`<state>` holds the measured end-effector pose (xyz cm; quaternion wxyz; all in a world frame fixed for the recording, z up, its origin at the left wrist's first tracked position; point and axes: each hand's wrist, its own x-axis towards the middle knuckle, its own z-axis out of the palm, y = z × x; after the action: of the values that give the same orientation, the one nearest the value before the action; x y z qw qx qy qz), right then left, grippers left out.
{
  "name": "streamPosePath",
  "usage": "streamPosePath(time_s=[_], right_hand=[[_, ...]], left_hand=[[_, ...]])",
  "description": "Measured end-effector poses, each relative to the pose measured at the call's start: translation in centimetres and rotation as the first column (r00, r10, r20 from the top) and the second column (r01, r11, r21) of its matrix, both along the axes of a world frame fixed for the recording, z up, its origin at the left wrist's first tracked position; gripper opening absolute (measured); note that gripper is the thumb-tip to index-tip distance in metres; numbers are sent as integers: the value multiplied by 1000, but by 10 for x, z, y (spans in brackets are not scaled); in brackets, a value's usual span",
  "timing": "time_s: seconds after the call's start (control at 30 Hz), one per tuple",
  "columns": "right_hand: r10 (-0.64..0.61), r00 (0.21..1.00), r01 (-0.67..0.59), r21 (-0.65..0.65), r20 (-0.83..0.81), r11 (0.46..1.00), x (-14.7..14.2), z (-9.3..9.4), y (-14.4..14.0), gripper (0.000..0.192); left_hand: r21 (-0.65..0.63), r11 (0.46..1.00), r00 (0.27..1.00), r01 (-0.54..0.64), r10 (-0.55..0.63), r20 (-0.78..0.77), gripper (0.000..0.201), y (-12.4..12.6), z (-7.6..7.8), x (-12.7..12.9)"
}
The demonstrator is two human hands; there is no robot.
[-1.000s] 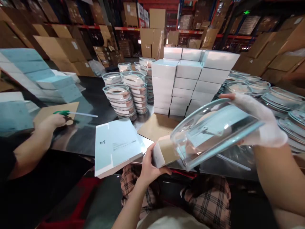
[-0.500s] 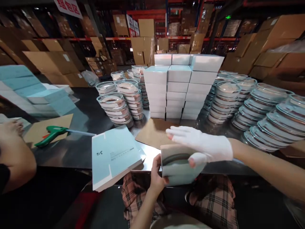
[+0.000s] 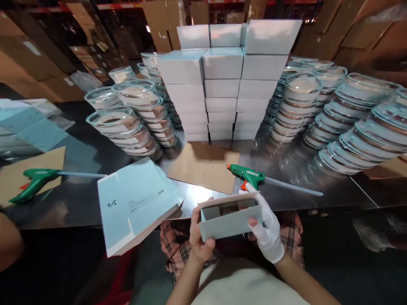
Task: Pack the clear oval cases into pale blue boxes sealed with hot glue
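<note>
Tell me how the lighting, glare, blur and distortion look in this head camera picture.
Head view: dim warehouse behind, bright light on the white boxes; glare patch on the metal table beside the cardboard sheet; the blue flat boxes at far left are smeared; wide-angle bending curves the glass dish stacks at the right edge; both hands on the small box are sharp.

Single head-worn camera, aimed forward and steeply down across the steel table [image 3: 79,203]. Near field: both hands at the bottom centre edge, close to the lens. Far field: stacked boxes [image 3: 222,80] and warehouse cartons. No second view shares this scene
</note>
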<state>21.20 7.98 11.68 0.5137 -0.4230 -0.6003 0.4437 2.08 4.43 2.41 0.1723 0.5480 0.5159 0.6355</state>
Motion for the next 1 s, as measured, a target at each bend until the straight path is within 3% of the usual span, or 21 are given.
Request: streamPosePath(time_s=[0.1,0.17,0.23,0.3,0.37,0.43,0.5,0.57,0.63,0.73,0.83,0.9,1.0], right_hand=[[-137,964,132,-40,-230,990,-15,10,0,50],[-165,935,153,-65,-314,986,-20,12,-1,48],[-147,941,126,-87,-306,988,-17,11,-1,47],[-112,962,85,-114,-251,990,-4,8,5,43],[-148,982,132,-134,-118,982,19,4,20,45],[-270,944,298,-140,189,944,44,1,41,52],[-258,775,421,-167,577,892,61,-1,64,51],[-78,637,420,-260,767,870,63,-4,84,44],[30,640,375,-345,768,860,55,-8,98,38],[-17,725,376,-375,688,848,43,-17,110,28],[-76,825,370,-434,559,822,43,-24,111,15],[-130,878,355,-446,460,821,46,-24,106,17],[-227,911,358,-386,345,850,50,-12,89,32]], left_hand=[[142,989,997,-44,52,-54,46,-5,-2,2],[262,965,985,20,27,-172,42,-5,1,-4],[312,941,953,131,-33,-300,41,0,6,-14],[326,933,931,150,-23,-363,42,7,9,-23],[332,939,926,87,47,-375,42,13,10,-26],[336,941,928,27,101,-359,40,14,11,-24],[341,940,934,17,107,-341,34,8,13,-20],[344,939,941,10,107,-320,30,-5,17,-16],[272,961,959,-40,114,-260,30,-19,21,-13],[7,991,989,-137,137,-52,32,-29,25,-9],[-268,959,978,-92,138,157,36,-23,23,-2],[-359,932,968,-38,123,218,37,-15,23,3],[-371,929,971,-17,104,216,38,-3,28,10]])
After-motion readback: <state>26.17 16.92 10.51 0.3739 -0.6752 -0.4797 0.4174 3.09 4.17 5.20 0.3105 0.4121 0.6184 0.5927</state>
